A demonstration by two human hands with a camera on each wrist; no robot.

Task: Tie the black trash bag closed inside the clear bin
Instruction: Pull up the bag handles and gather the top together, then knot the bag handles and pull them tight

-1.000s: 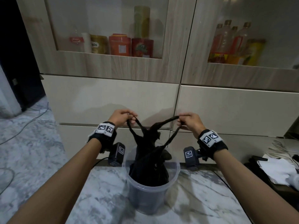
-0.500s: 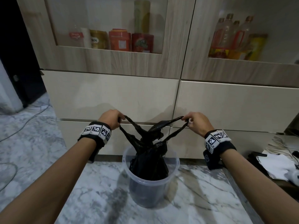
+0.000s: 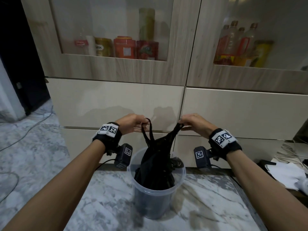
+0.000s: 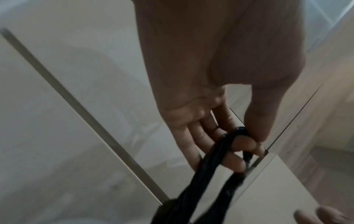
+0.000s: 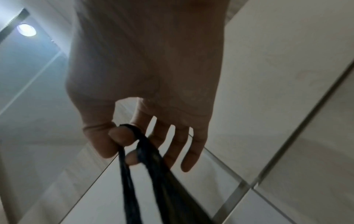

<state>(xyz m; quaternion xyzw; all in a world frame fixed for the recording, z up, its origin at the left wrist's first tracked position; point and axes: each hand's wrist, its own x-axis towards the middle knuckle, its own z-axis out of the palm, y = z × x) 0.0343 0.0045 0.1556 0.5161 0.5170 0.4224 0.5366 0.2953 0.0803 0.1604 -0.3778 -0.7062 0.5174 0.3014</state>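
Note:
A clear plastic bin (image 3: 180, 177) stands on the marble floor in front of the drawers. A black trash bag (image 3: 155, 164) sits in it, its top pulled up above the rim. My left hand (image 3: 133, 125) pinches the bag's left handle loop (image 3: 147, 130) between thumb and fingers; the same handle loop (image 4: 220, 153) runs over the curled fingertips in the left wrist view. My right hand (image 3: 193, 123) pinches the right handle loop (image 3: 177, 129), and that loop (image 5: 138, 141) is held between thumb and forefinger in the right wrist view. Both loops hang slack.
Cream drawer fronts (image 3: 116, 102) stand just behind the bin, with glass-door cabinets of tins and bottles (image 3: 126, 47) above. Cables (image 3: 25, 134) trail over the floor at left. White papers and a dark object (image 3: 286, 170) lie at right.
Both hands have come closer together and a little higher; the handles, stretched sideways half a second ago, now rise steeply and hang looser.

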